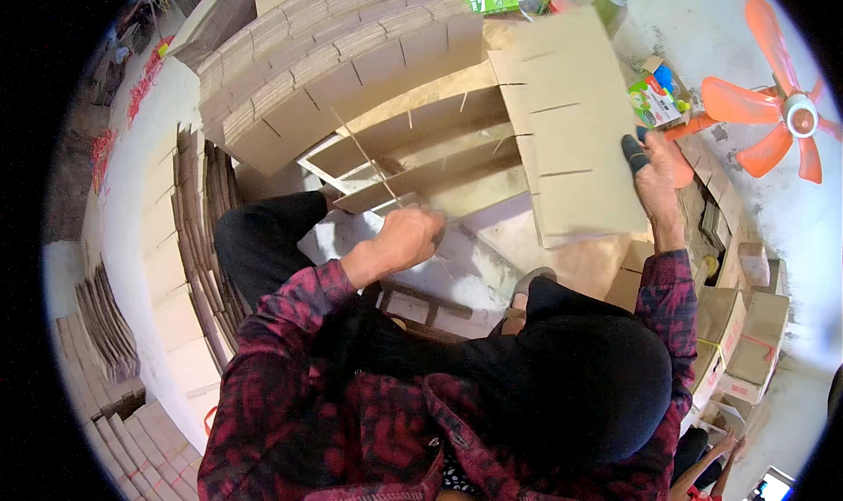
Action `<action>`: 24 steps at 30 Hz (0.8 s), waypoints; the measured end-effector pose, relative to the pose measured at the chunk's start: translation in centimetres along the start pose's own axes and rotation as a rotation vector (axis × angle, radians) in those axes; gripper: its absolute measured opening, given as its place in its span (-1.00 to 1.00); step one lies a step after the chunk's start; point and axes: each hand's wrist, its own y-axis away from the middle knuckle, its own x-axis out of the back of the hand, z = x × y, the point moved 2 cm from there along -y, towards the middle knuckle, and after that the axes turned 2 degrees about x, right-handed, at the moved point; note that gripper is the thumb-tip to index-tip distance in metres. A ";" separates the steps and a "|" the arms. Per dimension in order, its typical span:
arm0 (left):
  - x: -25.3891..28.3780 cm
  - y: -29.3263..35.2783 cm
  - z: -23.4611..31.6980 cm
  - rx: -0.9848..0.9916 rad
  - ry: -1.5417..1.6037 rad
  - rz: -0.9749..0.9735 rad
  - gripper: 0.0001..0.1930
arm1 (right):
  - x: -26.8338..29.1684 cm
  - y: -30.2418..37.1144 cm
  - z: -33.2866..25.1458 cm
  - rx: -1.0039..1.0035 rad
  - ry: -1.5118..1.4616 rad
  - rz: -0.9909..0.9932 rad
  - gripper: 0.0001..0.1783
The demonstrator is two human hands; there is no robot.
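My left hand is closed in front of my body, gripping a thin tan strip that slants up and away, seen almost edge-on. My right hand, with dark coverings on its fingertips, grips the right edge of slotted cardboard sheets. Short parallel slots show along the sheets' left side and across their face. Between my hands, slotted cardboard strips stand on edge in parallel rows over a pale surface.
Stacks of slotted cardboard lie at the back, with more stacks at left. An orange fan stands at right near a green-and-white box. Cardboard boxes sit at lower right, near another person's arms.
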 end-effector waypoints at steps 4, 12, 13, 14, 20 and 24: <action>-0.8 -0.6 -0.5 0.008 0.056 0.018 -0.86 | -5.3 1.9 -4.2 0.026 0.026 -0.167 -0.62; 0.2 -0.3 -0.2 0.017 0.118 0.022 -0.87 | -11.0 0.1 -7.9 0.217 0.243 -0.400 -0.43; 0.4 -0.2 -0.3 0.020 0.119 0.023 -0.87 | -11.4 0.1 -8.2 0.218 0.262 -0.414 -0.43; 0.5 -0.1 -0.3 0.021 0.119 0.025 -0.87 | -11.8 0.1 -8.5 0.219 0.280 -0.427 -0.43; 0.0 0.5 -1.2 0.002 0.103 0.059 -0.87 | -13.2 0.8 -10.5 0.285 0.415 -0.414 -0.49; 0.3 -0.4 -0.3 0.013 0.121 0.006 -0.85 | -12.7 1.3 -11.3 0.235 0.474 -0.419 -0.51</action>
